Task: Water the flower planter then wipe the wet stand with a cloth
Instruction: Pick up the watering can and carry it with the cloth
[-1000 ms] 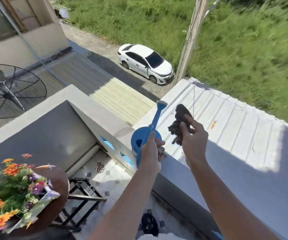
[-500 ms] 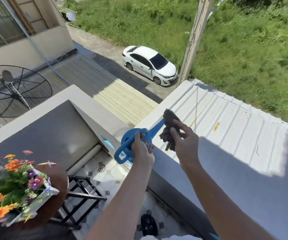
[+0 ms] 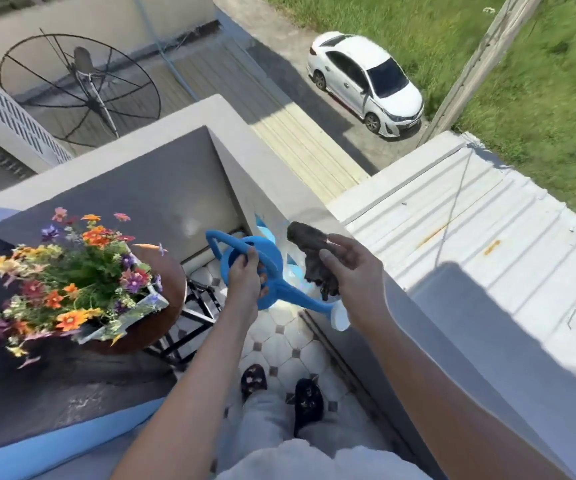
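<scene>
Blue plastic watering can now off the grey parapet ledge; it stood there a second ago with its spout up toward the metal roof. Left hand has swung it inward over the tiled balcony floor; spout now angles down and to the right, its white rose at the low end. Right hand has come back from over the roof with the dark crumpled cloth and now holds it above the ledge's inner edge, just beside the can. The camera has tipped down: the flower planter on its round brown stand sits nearer mid-frame, and the person's dark slippers have come into view.
</scene>
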